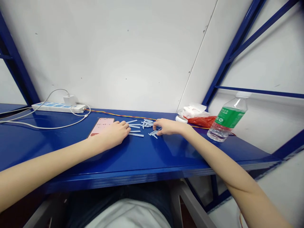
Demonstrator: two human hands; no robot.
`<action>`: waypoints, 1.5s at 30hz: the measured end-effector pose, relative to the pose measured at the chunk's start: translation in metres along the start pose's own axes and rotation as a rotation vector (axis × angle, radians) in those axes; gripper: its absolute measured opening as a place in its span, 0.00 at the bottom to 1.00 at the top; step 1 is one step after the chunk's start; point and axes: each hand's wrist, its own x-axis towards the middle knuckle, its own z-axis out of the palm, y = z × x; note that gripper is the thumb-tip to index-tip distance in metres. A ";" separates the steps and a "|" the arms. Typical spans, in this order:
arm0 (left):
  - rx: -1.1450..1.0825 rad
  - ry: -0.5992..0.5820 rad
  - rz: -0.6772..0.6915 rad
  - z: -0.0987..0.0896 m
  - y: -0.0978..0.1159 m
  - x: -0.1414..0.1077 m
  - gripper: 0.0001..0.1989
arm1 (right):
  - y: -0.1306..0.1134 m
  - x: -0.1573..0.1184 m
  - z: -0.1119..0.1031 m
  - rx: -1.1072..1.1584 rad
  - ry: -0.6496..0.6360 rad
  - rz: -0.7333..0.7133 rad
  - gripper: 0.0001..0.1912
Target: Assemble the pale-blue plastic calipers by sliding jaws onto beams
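My left hand lies on the blue table over the near ends of several pale blue-grey strips, which fan out to its right. Its fingers are close together, and whether they grip a strip is hidden. To the right of the strips is a small pile of pale plastic pieces. My right hand reaches in beside the pile with curved fingers, thumb and fingertips at a separate forked pale piece that rests on the table. A phone showing a timer lies partly under my left forearm.
A white power strip with cables sits at the back left. Along the wall runs a thin red and yellow wire. At the right stand a water bottle, a red bag with white tissues, and a small white object.
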 end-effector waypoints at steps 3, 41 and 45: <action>-0.001 -0.047 -0.020 -0.004 0.000 0.001 0.09 | -0.003 -0.001 0.000 -0.019 -0.002 0.008 0.10; 0.088 0.172 -0.007 -0.024 -0.039 -0.007 0.07 | -0.018 -0.015 0.001 0.046 0.417 -0.120 0.05; 0.084 0.236 0.041 -0.025 -0.039 -0.008 0.08 | -0.021 -0.015 0.003 0.036 0.516 -0.189 0.05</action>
